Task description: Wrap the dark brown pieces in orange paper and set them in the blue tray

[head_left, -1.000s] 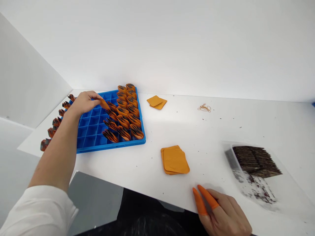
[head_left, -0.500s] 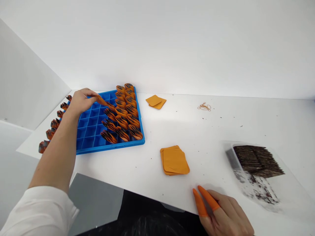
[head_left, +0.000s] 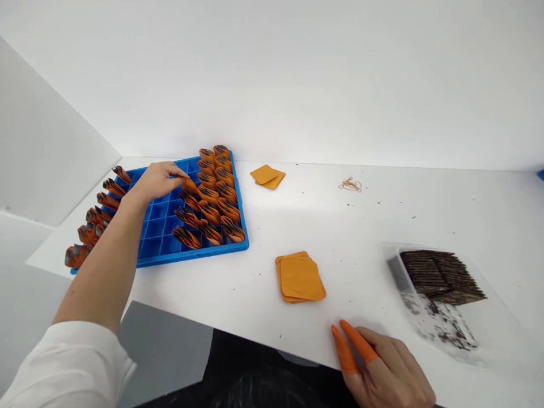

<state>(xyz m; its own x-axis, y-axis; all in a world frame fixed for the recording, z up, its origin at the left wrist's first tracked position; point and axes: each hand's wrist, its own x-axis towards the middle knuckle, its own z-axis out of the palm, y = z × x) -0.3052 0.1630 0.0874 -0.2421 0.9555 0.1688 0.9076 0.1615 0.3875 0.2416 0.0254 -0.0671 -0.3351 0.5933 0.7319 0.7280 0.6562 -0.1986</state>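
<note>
My left hand (head_left: 164,180) reaches over the blue divided tray (head_left: 191,258), its thumb and fingers pinching an orange bundle (head_left: 190,185) at one of the compartments. Folded orange bundles with dark edges (head_left: 209,211) stand in the right-hand columns, and more bundles (head_left: 108,199) fill the left edge, partly behind my forearm. On the table's front edge rests my right hand (head_left: 382,365), with orange covers on two fingers; it holds nothing and its fingers are apart. A stack of orange squares (head_left: 301,277) lies just beyond it, to the left.
Two orange squares (head_left: 267,176) lie near the back wall. Tangled rubber bands (head_left: 351,184) are farther right. A clear plastic container (head_left: 501,328) at the right holds rows of dark thin sheets (head_left: 442,276) and dark crumbs. Small dark specks dot the white table.
My left hand has moved right and slightly down over the tray, bringing the pinched bundle to a compartment beside the others. More of the left-edge bundles now show. My right hand has barely moved.
</note>
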